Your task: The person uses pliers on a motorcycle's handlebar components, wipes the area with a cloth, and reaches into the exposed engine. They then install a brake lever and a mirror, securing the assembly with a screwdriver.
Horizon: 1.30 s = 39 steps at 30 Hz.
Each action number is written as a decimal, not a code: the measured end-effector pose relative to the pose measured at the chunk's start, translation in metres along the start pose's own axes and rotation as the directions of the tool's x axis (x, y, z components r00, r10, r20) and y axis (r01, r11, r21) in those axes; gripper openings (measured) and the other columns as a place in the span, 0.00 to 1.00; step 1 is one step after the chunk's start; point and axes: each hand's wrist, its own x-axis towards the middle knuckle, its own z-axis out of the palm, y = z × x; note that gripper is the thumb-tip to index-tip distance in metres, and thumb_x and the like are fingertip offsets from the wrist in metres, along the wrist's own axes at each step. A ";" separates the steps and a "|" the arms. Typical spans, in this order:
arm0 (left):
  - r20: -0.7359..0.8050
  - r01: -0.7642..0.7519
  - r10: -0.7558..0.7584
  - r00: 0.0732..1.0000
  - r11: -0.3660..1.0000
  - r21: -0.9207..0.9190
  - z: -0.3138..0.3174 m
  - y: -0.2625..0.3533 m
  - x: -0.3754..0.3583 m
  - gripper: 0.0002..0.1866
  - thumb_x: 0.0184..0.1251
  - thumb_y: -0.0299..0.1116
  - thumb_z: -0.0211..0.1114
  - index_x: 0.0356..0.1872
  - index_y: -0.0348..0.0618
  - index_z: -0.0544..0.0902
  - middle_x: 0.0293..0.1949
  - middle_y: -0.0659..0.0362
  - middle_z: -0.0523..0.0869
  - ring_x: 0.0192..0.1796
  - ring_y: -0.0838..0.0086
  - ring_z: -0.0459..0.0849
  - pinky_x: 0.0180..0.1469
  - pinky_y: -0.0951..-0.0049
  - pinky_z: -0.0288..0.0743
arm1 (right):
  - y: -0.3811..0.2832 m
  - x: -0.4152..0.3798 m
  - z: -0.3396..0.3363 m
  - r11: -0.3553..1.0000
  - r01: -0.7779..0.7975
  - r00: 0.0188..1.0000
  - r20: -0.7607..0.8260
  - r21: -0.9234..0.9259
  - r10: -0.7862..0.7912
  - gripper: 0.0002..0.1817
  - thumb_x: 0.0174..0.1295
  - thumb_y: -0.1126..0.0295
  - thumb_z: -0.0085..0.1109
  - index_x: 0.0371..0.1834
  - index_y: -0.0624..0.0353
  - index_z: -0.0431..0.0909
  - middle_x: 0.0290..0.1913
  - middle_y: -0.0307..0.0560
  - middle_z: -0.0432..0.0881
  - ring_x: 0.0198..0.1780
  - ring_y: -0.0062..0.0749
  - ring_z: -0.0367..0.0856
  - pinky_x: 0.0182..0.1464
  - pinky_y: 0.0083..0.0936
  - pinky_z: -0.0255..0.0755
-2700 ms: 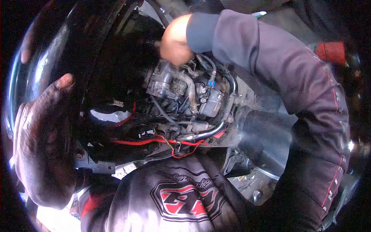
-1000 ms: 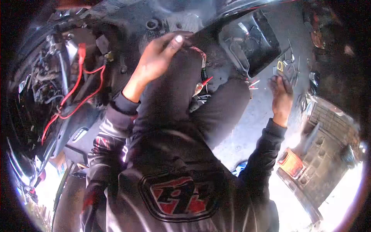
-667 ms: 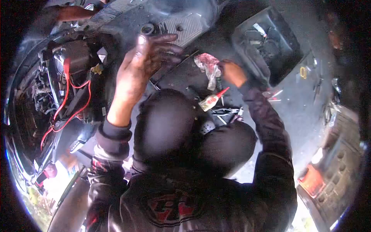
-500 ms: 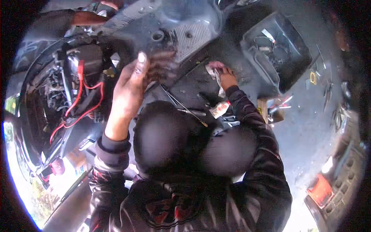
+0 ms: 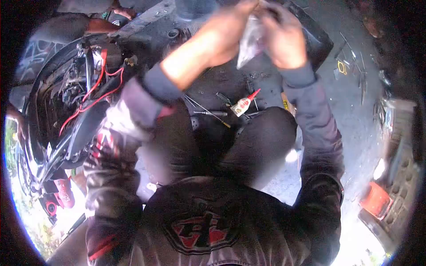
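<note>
Both of my hands are raised near the top of the view, close together and blurred by motion. A whitish cloth (image 5: 251, 41) hangs between them. My left hand (image 5: 228, 33) is at its left side, with fingers bent near its top edge. On the other side, my right hand (image 5: 286, 39) has its fingers wrapped round the cloth's upper part. Below them on the dark floor lies a small white bottle with a red tip (image 5: 242, 106). Beside the bottle are a long thin rod (image 5: 206, 109) and a metal tool (image 5: 211, 113).
A motorcycle frame with red cables (image 5: 100, 88) fills the left side. Another person's arm (image 5: 103, 25) reaches in at upper left. A dark plastic part (image 5: 317, 33) lies behind my right hand. Tools (image 5: 361, 75) and an orange object (image 5: 376, 200) lie at the right.
My right hand has lifted the cloth from the floor, up and to the right. My left hand has moved right and up to meet it. The view has shifted, and my knees sit lower apart.
</note>
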 end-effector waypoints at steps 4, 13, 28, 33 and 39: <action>-0.292 -0.330 0.341 0.893 0.940 0.090 0.003 -0.006 0.019 0.23 0.85 0.48 0.45 0.39 0.41 0.79 0.34 0.55 0.85 0.36 0.65 0.84 0.41 0.64 0.80 | -0.086 0.005 0.008 0.907 0.330 0.944 0.117 -0.261 -0.310 0.14 0.64 0.78 0.55 0.50 0.72 0.82 0.46 0.63 0.89 0.48 0.53 0.88 0.51 0.38 0.78; -0.199 -0.552 0.616 0.763 0.780 0.295 -0.052 0.107 -0.075 0.18 0.84 0.44 0.48 0.30 0.52 0.74 0.20 0.69 0.67 0.18 0.80 0.62 0.21 0.77 0.58 | 0.134 -0.040 -0.021 0.914 0.122 0.928 0.370 -0.386 0.033 0.17 0.72 0.59 0.60 0.54 0.60 0.86 0.49 0.61 0.89 0.46 0.48 0.89 0.50 0.41 0.81; -0.086 -0.528 0.607 0.790 0.744 0.409 -0.110 0.125 -0.151 0.19 0.79 0.33 0.51 0.61 0.31 0.77 0.57 0.47 0.84 0.56 0.63 0.84 0.55 0.63 0.79 | 0.338 -0.154 0.028 0.385 0.110 0.667 0.355 -0.916 0.655 0.13 0.62 0.74 0.55 0.43 0.61 0.88 0.50 0.62 0.87 0.49 0.60 0.87 0.51 0.50 0.82; -0.013 -0.578 0.601 0.799 0.775 0.255 -0.085 0.129 -0.156 0.12 0.81 0.28 0.52 0.57 0.33 0.78 0.41 0.58 0.81 0.35 0.77 0.77 0.34 0.78 0.70 | 0.306 -0.097 0.049 0.390 0.178 0.646 0.406 -0.904 0.647 0.12 0.58 0.71 0.60 0.41 0.61 0.89 0.45 0.63 0.88 0.49 0.59 0.88 0.51 0.50 0.82; -0.330 -0.641 0.744 0.581 0.668 0.378 -0.042 0.113 -0.137 0.11 0.80 0.38 0.60 0.40 0.40 0.82 0.25 0.58 0.80 0.21 0.72 0.74 0.23 0.73 0.68 | 0.096 -0.090 0.150 0.993 -0.113 0.302 0.953 0.020 0.015 0.28 0.65 0.44 0.66 0.53 0.59 0.87 0.44 0.56 0.89 0.46 0.51 0.88 0.55 0.41 0.79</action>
